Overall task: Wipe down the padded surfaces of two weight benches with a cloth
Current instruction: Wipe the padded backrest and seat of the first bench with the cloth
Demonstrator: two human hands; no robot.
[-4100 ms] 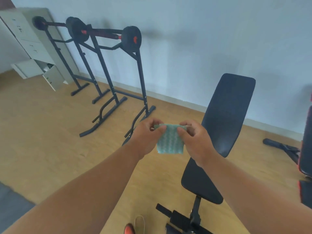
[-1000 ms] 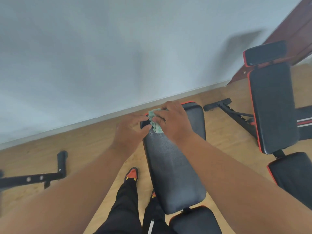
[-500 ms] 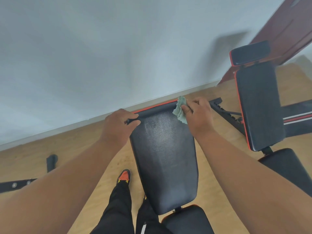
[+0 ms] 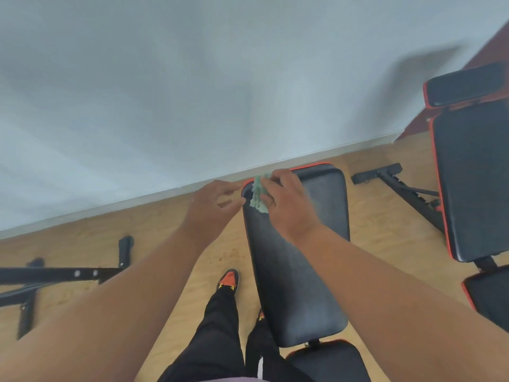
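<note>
The likeliest slip here is patchy coverage. The small pale-green textured cloth (image 4: 259, 194) is bunched into a wad rather than spread flat, so each stroke would touch only a narrow band of the black padded backrest with red piping (image 4: 297, 260); strips along the edges and the lower half could be left untouched if the strokes do not overlap. A second risk is the cloth working loose: it seems pinched mostly by the fingertips, and friction against the vinyl could drag it out of the grip and over the top corner to the light wooden floor (image 4: 165, 232). The inclined pad may also shift under pressure if it is not steadied.

The right hand (image 4: 286, 205) is closed around the cloth, fingers curled over it and pressing it onto the top left corner of the backrest, close to the red trim. The cloth sticks out from the left side of that hand, toward the thumb. The left hand (image 4: 213, 206) holds nothing; its fingers are loosely curled just beside the pad's left edge, and whether a fingertip touches the pad is unclear.

The second black bench with red trim (image 4: 473, 172) stands well apart on the right, and nothing shows it has been wiped.
</note>
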